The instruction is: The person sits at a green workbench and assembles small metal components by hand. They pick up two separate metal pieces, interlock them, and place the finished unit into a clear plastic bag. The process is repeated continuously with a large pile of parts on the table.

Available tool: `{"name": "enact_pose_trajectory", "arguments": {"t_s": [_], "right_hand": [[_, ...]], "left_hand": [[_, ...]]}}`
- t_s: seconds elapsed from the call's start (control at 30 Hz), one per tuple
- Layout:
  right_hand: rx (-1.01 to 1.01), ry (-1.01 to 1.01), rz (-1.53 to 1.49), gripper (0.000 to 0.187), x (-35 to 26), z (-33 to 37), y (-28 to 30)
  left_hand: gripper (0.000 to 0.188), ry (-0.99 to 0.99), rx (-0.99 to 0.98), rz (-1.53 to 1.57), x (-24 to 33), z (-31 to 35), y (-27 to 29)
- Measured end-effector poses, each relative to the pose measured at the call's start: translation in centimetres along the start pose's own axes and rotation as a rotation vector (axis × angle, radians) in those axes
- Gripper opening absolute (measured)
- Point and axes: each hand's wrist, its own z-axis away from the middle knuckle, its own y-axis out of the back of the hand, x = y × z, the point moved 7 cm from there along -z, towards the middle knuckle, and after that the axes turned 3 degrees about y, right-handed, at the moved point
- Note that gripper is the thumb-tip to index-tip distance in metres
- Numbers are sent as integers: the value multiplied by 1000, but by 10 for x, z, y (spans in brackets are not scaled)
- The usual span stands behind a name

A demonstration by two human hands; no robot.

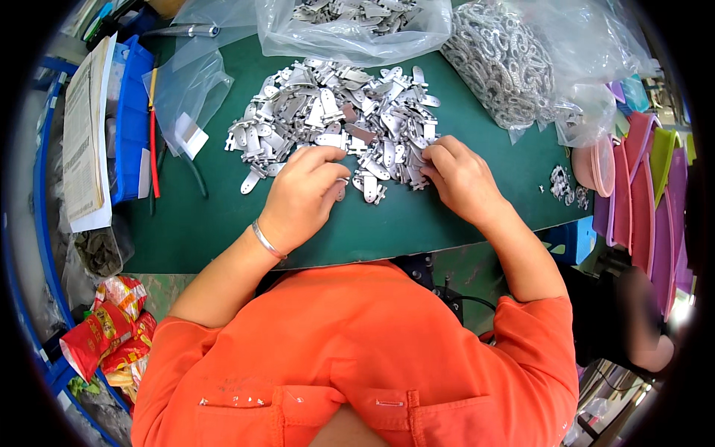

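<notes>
A wide heap of small silver-grey metal pieces (328, 104) with rounded, drilled ends lies in front of me. Two brown pieces (360, 133) stand out in its middle. At the heap's near left side my left hand (302, 194), with a silver bangle (267, 240) on its wrist, has its fingers curled in; a bit of metal shows by the thumb. My right hand (463, 179) is at the near right edge, its thumb and fingers bent together against the pieces. What either hand holds is hidden by the fingers. A few pieces lie between the hands.
A clear bag (350, 45) of similar pieces stands behind the heap. To its right is a bag of grey chain-like parts (499, 67). Blue bin (134, 119), papers (88, 134) and a red pen-like stick (154, 153) are left; a pink cup (593, 170) and coloured plastic trays (642, 186) right.
</notes>
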Motion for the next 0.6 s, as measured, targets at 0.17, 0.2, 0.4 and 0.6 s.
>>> {"name": "enact_pose_trajectory", "arguments": {"t_s": [0.17, 0.2, 0.4, 0.6], "right_hand": [[102, 36, -101, 13, 0, 0, 2], [96, -28, -237, 11, 0, -2, 6], [86, -412, -1086, 8, -21, 0, -15], [0, 9, -779, 11, -56, -13, -7]], "left_hand": [[12, 270, 31, 347, -9, 7, 9], [11, 397, 7, 489, -14, 11, 5], [28, 707, -216, 935, -15, 24, -37], [18, 568, 31, 1065, -10, 22, -22]]}}
